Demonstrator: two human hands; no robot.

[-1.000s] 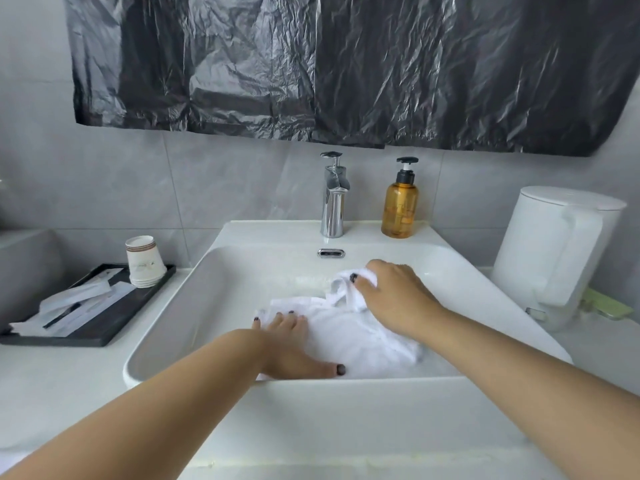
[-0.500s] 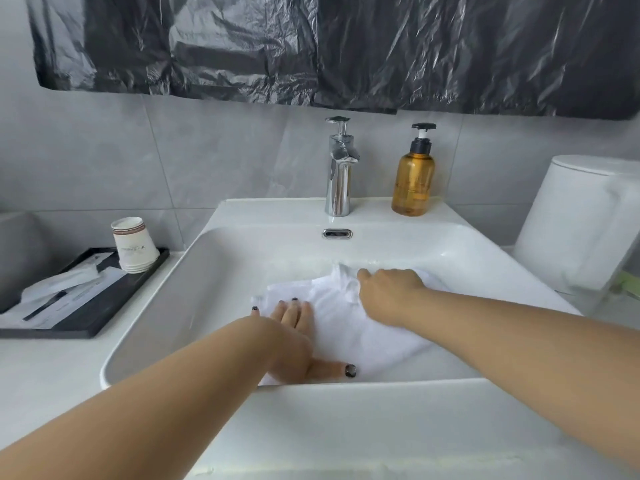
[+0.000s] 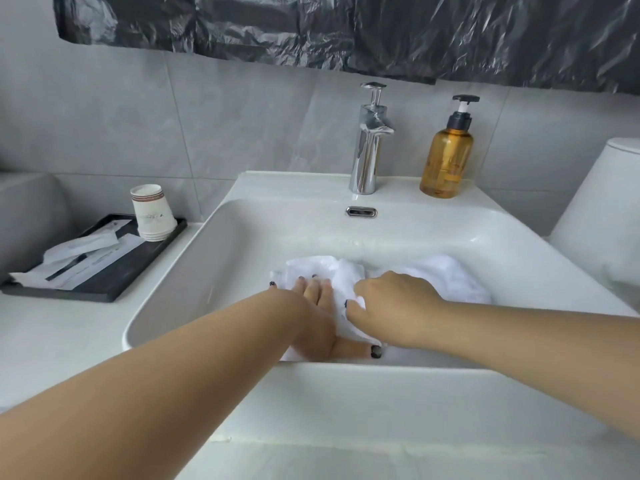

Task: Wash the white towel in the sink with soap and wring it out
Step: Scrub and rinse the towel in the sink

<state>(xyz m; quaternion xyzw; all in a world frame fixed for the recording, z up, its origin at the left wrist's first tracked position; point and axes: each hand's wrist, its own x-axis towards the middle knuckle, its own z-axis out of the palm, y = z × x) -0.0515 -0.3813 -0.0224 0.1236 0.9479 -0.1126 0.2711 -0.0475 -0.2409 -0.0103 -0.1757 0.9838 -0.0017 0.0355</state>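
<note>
Glossy sink (image 3: 214, 244); chrome tap (image 3: 367, 150); cloth towel (image 3: 450, 275)

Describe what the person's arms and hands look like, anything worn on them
Both forearms are bare, with no sleeves, watch, bracelets or rings in view. The left hand has short nails painted in dark, near-black polish; a dark nail also shows on the right hand.

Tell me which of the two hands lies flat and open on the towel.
The left hand lies flat with its fingers spread on the white towel. The right hand differs: its fingers curl around a bunched fold of the towel.
</note>
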